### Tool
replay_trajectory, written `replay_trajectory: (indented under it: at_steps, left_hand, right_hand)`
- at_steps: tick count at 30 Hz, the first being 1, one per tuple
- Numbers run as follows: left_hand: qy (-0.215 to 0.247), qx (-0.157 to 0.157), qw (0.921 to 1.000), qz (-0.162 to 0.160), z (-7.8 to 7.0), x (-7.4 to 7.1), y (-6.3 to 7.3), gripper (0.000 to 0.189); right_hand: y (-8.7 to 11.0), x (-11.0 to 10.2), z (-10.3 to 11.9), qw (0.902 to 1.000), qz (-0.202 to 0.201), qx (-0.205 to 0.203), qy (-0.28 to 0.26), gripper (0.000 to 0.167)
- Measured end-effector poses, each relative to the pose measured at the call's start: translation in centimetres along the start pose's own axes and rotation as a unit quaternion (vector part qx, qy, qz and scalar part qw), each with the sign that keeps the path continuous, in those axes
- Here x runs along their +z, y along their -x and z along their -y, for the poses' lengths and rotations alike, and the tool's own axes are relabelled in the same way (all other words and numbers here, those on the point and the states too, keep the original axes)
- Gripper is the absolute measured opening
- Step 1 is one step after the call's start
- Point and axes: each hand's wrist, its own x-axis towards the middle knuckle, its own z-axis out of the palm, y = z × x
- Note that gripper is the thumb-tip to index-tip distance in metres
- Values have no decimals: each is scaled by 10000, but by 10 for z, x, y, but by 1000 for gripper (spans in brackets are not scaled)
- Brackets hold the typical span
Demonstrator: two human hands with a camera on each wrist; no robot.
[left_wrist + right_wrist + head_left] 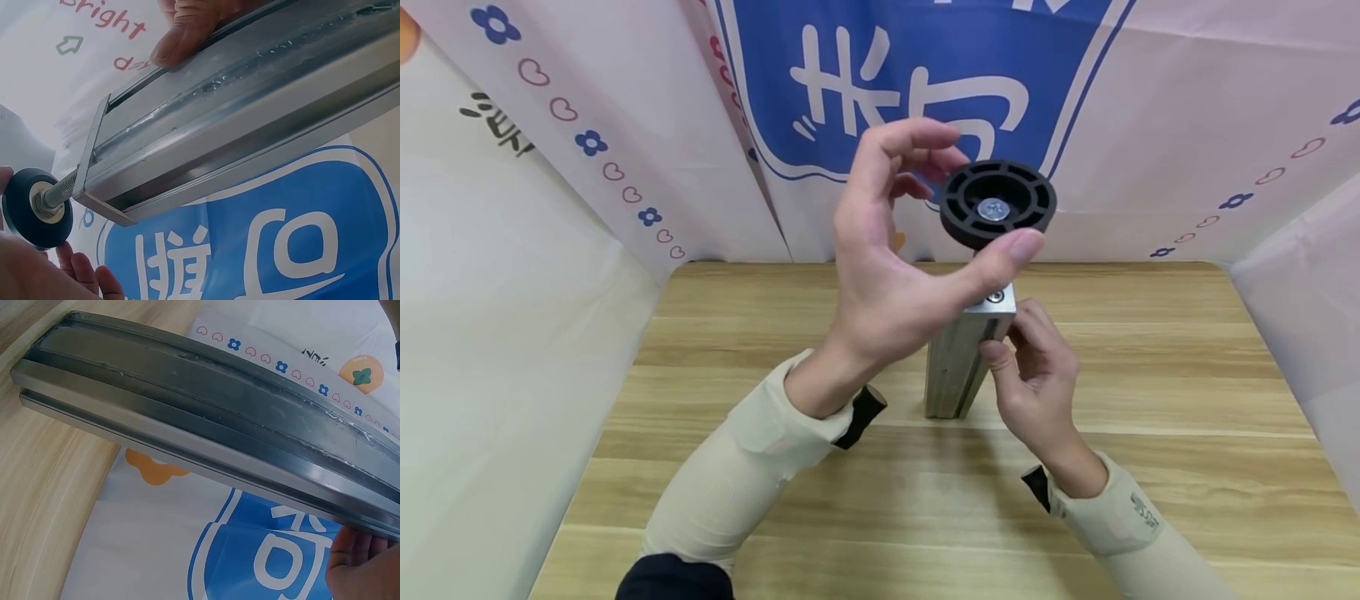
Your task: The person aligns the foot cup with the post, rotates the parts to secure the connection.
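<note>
A black round levelling foot point(958, 229) with a screw head in its hollow centre sits atop an aluminium profile point(951, 375). In the left wrist view, the foot's threaded stem point(60, 189) runs into the end plate point(94, 153) of the profile. My left hand point(887, 275) curls around the foot, thumb at the near rim and fingers toward the far left side. Lower down, my right hand point(1045, 367) grips the upper part of the profile, its thumb on the near side. The profile stands upright with its lower end on the table.
The wood-grain table point(1150, 375) lies under both forearms. Behind it hangs a printed cloth point(1150, 150) with a blue sign, hearts and flowers. White side walls point(550, 333) bound the space at left and right. A black wrist mount point(861, 417) is strapped to the left sleeve.
</note>
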Motion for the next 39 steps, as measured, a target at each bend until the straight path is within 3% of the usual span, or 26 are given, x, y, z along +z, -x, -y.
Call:
replay_trajectory:
  at_steps: [12,31,34,39]
  left_hand:
    - [868,-17,9962,113,5,1,1,56]
    - [1604,-280,9826,894,6,-1,1,50]
    - [1567,-311,9833,873,5,-2,1,52]
    - [1021,-159,9926,643,5,-4,1,56]
  right_hand:
    - [0,-1,1,10000,-15,41,47,50]
    - [0,0,1,9998,-73,131,133,50]
    - [0,0,1,9998,-63,127,171,50]
    - [0,1,0,9999,-87,73,90,49]
